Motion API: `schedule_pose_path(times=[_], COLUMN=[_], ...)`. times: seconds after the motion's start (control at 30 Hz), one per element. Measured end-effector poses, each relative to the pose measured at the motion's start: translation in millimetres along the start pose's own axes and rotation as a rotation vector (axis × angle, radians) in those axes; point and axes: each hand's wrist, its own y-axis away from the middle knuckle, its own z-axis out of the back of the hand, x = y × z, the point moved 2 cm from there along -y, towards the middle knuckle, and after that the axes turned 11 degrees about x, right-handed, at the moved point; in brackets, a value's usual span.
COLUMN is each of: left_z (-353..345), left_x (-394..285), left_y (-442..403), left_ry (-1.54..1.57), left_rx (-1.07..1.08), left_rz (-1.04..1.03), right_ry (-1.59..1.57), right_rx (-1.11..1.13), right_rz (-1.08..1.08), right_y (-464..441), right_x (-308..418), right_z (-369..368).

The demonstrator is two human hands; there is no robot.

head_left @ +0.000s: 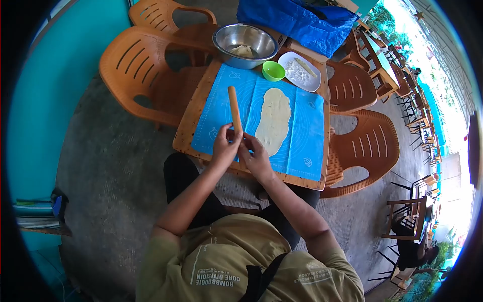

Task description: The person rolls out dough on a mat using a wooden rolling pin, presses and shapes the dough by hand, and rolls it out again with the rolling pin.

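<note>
A wooden rolling pin [234, 108] points up and away from me over the left part of the blue silicone mat [307, 136]. My left hand [226, 145] is closed around its lower part. Close beside it, my right hand [255, 155] has its fingers curled at the pin's near end, which the hands partly hide. To the right of the pin, a long flat sheet of rolled dough [274, 121] lies on the mat, with wavy edges. Neither hand touches the middle of the dough.
At the table's far side stand a steel bowl [236, 60] with dough inside, a green bowl [273, 71], and a white plate [312, 84] holding flour and a piece of dough. A blue tarp-like bag [302, 22] sits behind. Orange plastic chairs [146, 70] flank the wooden table [183, 137].
</note>
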Motion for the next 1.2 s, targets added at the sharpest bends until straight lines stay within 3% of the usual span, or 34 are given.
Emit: schedule_pose_path(times=[0.07, 0.2, 0.33, 0.4, 0.43, 0.53, 0.57, 0.7, 0.83, 0.9, 1.0, 1.2], left_z=[10.7, 36.1, 53.4, 55.8, 54.7, 50.4, 50.8, 41.4, 17.2, 4.4, -5.4, -14.2], left_x=[4.2, -10.2, -0.4, 13.0, 5.5, -12.1, -19.1, -18.5, -33.6, -30.1, -21.7, -19.9], left_y=[-17.2, -45.0, -65.9, -72.4, -70.7, -64.0, -64.6, -56.1, -35.7, -25.7, -18.1, -13.4], left_ry=[-0.007, -0.476, -0.693, -1.028, -1.040, -1.149, -1.113, -1.328, -1.298, -1.149, -1.101, -1.039], left_rx=[-0.021, 0.015, 0.042, -0.064, -0.026, 0.000, 0.131, 0.037, 0.089, 0.257, 0.421, 0.509], left_rz=[0.011, 0.051, 0.027, -0.290, -0.198, -0.230, -0.019, -0.226, -0.456, -0.599, -0.617, -0.608], right_ry=[0.120, 0.352, 0.436, 0.532, 0.529, 0.585, 0.692, 0.819, 0.895, 0.913, 0.926, 0.915], right_rx=[0.054, 0.007, -0.127, -0.196, -0.200, -0.250, -0.266, -0.226, -0.125, -0.096, -0.043, 0.009], right_rz=[0.079, 0.154, 0.155, 0.183, 0.176, 0.162, 0.232, 0.314, 0.334, 0.338, 0.352, 0.359], right_y=[-4.4, 2.0, 14.7, 24.6, 30.3, 49.9, 54.6, 63.8, 62.7, 57.7, 50.3, 42.5], right_x=[1.1, 8.1, -8.2, -17.7, -17.5, -21.1, -23.3, -24.5, -26.4, -30.4, -34.6, -32.4], right_z=[-2.4, 18.5, 63.0, 87.7, 96.8, 118.8, 124.2, 127.9, 120.2, 119.3, 117.0, 118.7])
